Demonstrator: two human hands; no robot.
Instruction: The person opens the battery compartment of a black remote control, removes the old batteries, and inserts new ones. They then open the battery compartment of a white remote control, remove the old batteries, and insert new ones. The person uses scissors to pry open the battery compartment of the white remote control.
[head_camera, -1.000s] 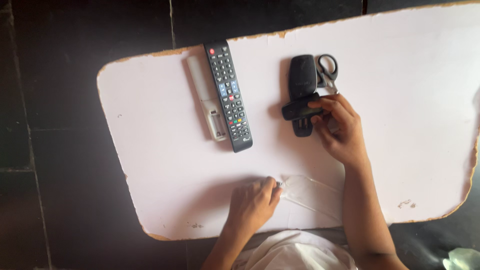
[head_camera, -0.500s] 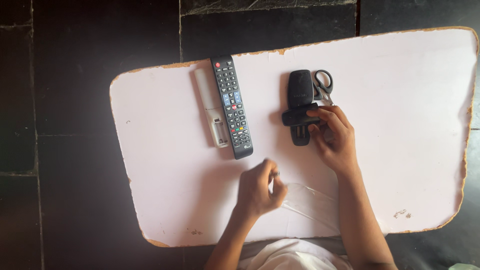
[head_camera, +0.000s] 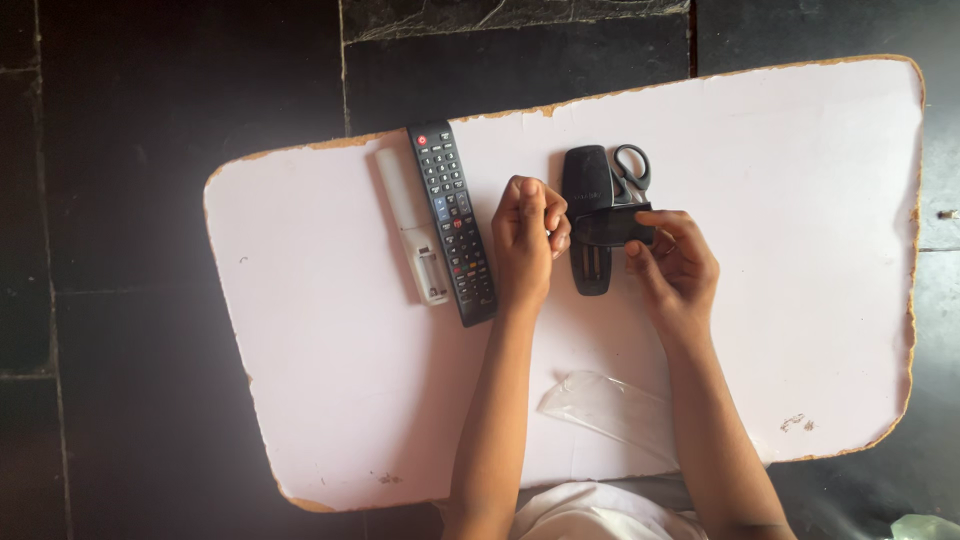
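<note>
A small black remote (head_camera: 588, 220) lies face down near the middle of the pale pink bench (head_camera: 800, 250), its battery bay open toward the person. Across it the right hand (head_camera: 675, 265) pinches the loose black battery cover (head_camera: 612, 228) between thumb and fingertips, wrist bent inward. The left hand (head_camera: 528, 240) hovers just beside the remote, fingers curled into a loose fist; whether it grips anything I cannot tell. Black-handled scissors (head_camera: 630, 172) lie touching the remote's far right edge. To the left, a long black remote (head_camera: 452, 222) with coloured buttons lies beside a slim white remote (head_camera: 410, 225). A crumpled clear plastic bag (head_camera: 610, 408) lies near the bench's front edge, between the forearms.
</note>
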